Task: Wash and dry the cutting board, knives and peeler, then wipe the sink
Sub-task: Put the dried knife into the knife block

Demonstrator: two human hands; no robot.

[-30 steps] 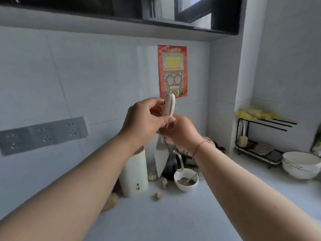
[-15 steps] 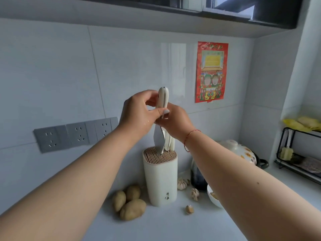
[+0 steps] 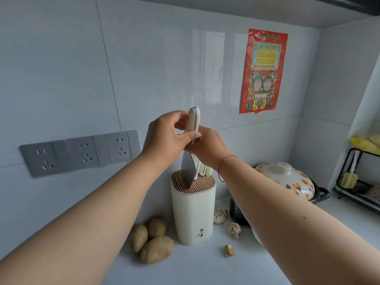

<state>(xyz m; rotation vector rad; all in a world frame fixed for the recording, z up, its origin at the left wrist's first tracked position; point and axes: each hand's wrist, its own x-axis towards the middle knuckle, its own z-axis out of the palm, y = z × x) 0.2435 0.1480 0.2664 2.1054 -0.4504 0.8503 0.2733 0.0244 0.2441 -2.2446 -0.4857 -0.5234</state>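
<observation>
Both hands are up at twelve o'clock from the knife block, working one knife point-down into its slotted top. The left hand curls round the cream handle, thumb pressed across it; the right hand wraps the handle lower down, though its fingertips are hidden behind the blade, so how tightly it pinches I cannot tell. The blade tip is already in the slots, at about ten o'clock on the block's top, with other cream handles standing at two o'clock.

What could go wrong, I'd judge: the hands look wet, so the handle may slip and the blade drop crooked, or jam against the tools already stored. Pushing down off-centre could tip the tall block, since neither hand steadies it.

Counting: one block, one knife in hand, two or three stored handles (they overlap, so I can't be sure), three potatoes at seven o'clock, three pieces of garlic at four o'clock, three sockets on the wall, one flowered pot
</observation>
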